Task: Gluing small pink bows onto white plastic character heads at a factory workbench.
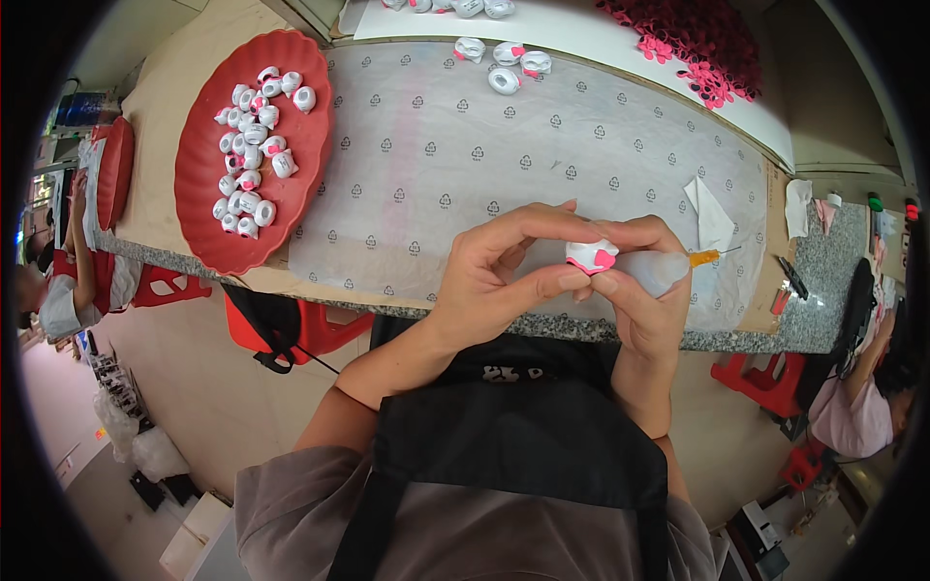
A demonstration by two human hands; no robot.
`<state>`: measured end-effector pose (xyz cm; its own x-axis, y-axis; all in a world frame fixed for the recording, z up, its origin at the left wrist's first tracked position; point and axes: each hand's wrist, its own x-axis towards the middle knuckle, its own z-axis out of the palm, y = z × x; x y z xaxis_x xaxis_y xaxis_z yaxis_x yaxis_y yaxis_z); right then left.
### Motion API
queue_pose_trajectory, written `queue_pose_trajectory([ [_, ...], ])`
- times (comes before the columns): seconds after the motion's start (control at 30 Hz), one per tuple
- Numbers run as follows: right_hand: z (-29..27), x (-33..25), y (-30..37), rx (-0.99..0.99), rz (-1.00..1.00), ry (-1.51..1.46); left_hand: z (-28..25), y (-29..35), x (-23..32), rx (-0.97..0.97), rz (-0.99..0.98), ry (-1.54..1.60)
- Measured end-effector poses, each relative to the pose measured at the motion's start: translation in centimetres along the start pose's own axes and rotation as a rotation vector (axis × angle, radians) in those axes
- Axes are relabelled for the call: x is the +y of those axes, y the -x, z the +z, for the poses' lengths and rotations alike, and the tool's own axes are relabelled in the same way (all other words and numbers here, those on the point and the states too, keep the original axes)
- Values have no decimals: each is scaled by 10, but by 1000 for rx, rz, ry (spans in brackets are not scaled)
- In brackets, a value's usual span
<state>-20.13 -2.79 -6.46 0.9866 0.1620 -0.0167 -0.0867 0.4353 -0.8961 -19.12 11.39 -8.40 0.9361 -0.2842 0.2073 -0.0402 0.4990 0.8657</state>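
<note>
Between the fingertips of both hands is a small white figurine piece [579, 254] with a pink patch and a pink rim. My left hand [489, 276] pinches it from the left between thumb and fingers. My right hand [647, 305] is closed around a translucent squeeze bottle [657, 272], its thumb and fingertips also touching the piece. The bottle's orange needle tip [704, 258] points right, away from the piece. At the left, a red scalloped tray [197, 126] holds many similar white pieces [254, 133]. A few more white pieces [504, 80] stand at the far side.
Patterned translucent sheeting [426, 174] covers the table. Bright pink flower-shaped pieces [712, 85] are heaped on a white board at the far right. A folded white tissue [710, 215] lies near the needle. Red stools [325, 327] stand beneath the table edge; other people sit at both sides.
</note>
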Motion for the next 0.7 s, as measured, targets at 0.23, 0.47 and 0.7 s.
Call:
queue_pose_trajectory([
  [0.23,4,2,-3,51,-5,-15,-6,-4,-2,-11,-17,32],
  [0.47,8,2,4,129,50,40,-6,-3,-2,-53,36,113],
  [0.7,11,11,11,32,-72,-37,-10,1,7,-136,142,47],
])
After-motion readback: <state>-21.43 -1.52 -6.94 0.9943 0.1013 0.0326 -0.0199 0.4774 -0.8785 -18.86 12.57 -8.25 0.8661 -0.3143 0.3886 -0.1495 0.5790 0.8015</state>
